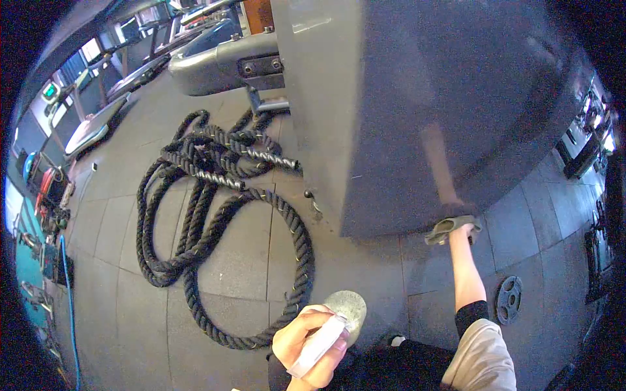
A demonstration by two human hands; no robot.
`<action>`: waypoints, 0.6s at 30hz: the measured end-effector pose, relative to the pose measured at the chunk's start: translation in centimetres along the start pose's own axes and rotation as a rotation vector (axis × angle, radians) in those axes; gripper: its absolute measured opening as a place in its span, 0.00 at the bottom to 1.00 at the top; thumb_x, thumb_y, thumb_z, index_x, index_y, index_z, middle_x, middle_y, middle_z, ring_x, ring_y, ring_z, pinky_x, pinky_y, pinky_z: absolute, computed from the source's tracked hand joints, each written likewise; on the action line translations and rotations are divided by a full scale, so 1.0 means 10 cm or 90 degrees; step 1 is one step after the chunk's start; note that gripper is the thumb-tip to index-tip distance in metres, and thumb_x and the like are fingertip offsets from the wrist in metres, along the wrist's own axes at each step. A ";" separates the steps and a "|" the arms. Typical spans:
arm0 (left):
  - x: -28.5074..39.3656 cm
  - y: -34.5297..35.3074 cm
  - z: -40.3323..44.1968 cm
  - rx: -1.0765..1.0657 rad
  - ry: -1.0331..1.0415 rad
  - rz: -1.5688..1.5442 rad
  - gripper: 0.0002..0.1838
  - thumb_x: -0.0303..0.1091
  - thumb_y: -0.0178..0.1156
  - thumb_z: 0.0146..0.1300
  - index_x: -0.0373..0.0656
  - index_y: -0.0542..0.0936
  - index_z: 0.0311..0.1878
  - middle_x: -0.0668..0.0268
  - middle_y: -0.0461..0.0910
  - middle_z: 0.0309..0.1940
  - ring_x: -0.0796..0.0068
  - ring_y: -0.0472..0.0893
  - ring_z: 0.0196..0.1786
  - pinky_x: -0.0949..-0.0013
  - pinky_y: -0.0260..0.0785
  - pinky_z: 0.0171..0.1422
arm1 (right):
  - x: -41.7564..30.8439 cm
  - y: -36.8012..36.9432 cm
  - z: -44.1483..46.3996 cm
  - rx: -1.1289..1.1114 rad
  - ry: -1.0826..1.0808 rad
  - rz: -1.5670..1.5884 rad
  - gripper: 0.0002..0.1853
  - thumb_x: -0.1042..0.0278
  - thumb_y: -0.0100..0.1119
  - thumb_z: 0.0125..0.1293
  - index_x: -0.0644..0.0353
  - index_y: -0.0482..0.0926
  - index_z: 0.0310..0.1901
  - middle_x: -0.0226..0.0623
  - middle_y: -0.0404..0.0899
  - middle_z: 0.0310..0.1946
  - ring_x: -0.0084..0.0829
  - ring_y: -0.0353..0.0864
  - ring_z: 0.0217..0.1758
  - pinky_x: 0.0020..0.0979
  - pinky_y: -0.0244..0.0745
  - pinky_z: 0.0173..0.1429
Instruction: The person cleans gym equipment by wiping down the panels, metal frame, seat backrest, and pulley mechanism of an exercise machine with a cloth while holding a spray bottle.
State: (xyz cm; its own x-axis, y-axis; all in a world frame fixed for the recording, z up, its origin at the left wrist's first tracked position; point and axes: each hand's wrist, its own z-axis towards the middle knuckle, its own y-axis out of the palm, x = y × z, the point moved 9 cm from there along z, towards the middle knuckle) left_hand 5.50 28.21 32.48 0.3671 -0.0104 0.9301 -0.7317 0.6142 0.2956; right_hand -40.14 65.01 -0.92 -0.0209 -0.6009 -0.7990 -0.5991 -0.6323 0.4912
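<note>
My left hand (301, 340) is closed around a spray bottle (347, 305) with a white head and a pale greenish, see-through body. My right arm stretches forward, and the right hand (464, 232) grips a grey-brown cloth (442, 229). The cloth is at the lower edge of a large dark glossy panel (404, 130), which reflects the arm. Whether the cloth presses on the panel I cannot tell. Some right-hand fingers are hidden by the cloth.
A thick black battle rope (303, 260) lies coiled on the grey tiled floor (228, 280), left of the panel. A weight plate (508, 300) lies right of my arm. Treadmills (98, 124) stand at the far left, near a blue hose (70, 306). A metal machine frame (225, 65) juts out beside the panel.
</note>
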 end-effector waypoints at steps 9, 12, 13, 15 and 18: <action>0.10 0.08 -0.02 -0.039 0.073 0.025 0.14 0.34 0.63 0.43 0.34 0.75 0.30 0.64 0.75 0.15 0.75 0.74 0.19 0.66 0.66 0.44 | 1.34 0.21 -1.05 -0.031 0.271 -0.010 0.28 0.44 0.31 0.67 0.56 0.67 0.58 0.36 0.72 0.55 0.38 0.73 0.54 0.46 0.67 0.58; 0.11 0.13 -0.03 -0.057 0.083 0.018 0.14 0.34 0.63 0.43 0.34 0.75 0.29 0.64 0.75 0.15 0.74 0.75 0.19 0.68 0.66 0.44 | 1.69 0.23 -1.39 -0.035 0.344 -0.023 0.30 0.43 0.29 0.68 0.56 0.67 0.59 0.36 0.72 0.55 0.39 0.73 0.55 0.48 0.66 0.59; 0.11 0.13 -0.03 -0.052 0.080 0.022 0.14 0.34 0.63 0.43 0.34 0.75 0.30 0.64 0.76 0.15 0.74 0.75 0.19 0.68 0.67 0.44 | 1.80 0.21 -1.51 -0.038 0.368 -0.033 0.30 0.42 0.28 0.68 0.56 0.67 0.59 0.36 0.72 0.55 0.39 0.73 0.55 0.48 0.66 0.59; 0.10 0.11 -0.04 -0.040 0.072 0.031 0.13 0.34 0.63 0.43 0.34 0.75 0.30 0.64 0.76 0.16 0.74 0.75 0.19 0.68 0.67 0.44 | 2.06 0.17 -1.73 -0.040 0.421 -0.052 0.31 0.41 0.26 0.68 0.56 0.67 0.59 0.36 0.72 0.56 0.39 0.73 0.56 0.49 0.66 0.59; 0.10 0.11 -0.04 -0.052 0.070 0.049 0.13 0.33 0.63 0.43 0.34 0.75 0.30 0.63 0.77 0.17 0.74 0.75 0.19 0.67 0.67 0.44 | 1.86 0.47 -2.63 -0.112 0.549 -0.152 0.33 0.37 0.25 0.67 0.55 0.69 0.56 0.38 0.73 0.54 0.39 0.74 0.53 0.51 0.66 0.58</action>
State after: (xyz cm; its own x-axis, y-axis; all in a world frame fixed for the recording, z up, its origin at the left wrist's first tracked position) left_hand 5.25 29.20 33.65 0.3750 0.1227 0.9189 -0.7130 0.6717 0.2013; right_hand -22.30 38.05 -4.35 0.7361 -0.5570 -0.3847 -0.3780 -0.8097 0.4490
